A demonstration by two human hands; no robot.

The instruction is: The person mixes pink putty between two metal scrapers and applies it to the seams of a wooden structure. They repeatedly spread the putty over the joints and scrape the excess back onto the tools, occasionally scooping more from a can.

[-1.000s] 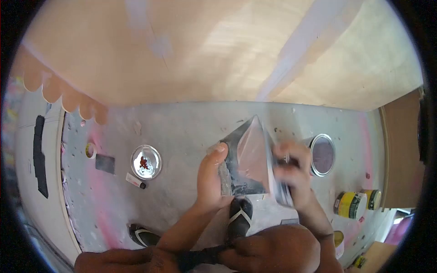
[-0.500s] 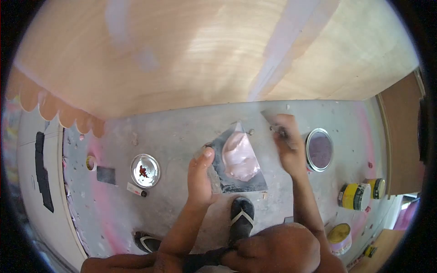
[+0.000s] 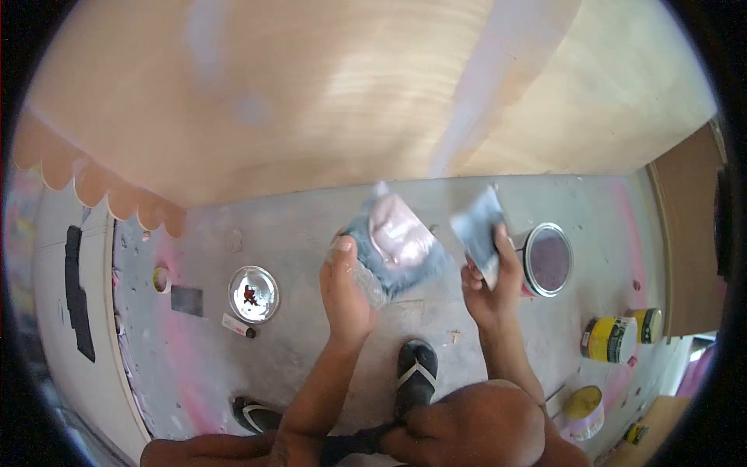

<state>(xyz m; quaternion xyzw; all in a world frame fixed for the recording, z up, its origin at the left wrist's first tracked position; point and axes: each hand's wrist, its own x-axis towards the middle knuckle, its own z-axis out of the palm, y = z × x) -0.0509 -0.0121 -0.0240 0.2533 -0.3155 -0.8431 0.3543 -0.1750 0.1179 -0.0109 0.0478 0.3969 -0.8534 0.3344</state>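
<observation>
My left hand [image 3: 346, 300] grips the left edge of a dark flat board, its thumb on top. A thick mound of pale pink paste [image 3: 398, 233] lies on the board [image 3: 359, 253]. To the right, my right hand [image 3: 494, 288] is closed round a thin, flat putty knife [image 3: 478, 226]. The blade points up and away from me, apart from the board, and is blurred by motion. Just right of this hand stands an open can of greyish-purple material [image 3: 549, 261].
A large tan panel [image 3: 311, 109] with pale filler streaks stands ahead. On the floor at left are a shiny round lid [image 3: 254, 294], a small tube [image 3: 238, 325] and a dark square [image 3: 187, 301]. Yellow-and-black cans [image 3: 609, 339] and an open tub [image 3: 583, 409] stand at right.
The board has tilted and shifted slightly up and left with my left hand. My right hand has turned the putty knife, so its broad blade face now shows.
</observation>
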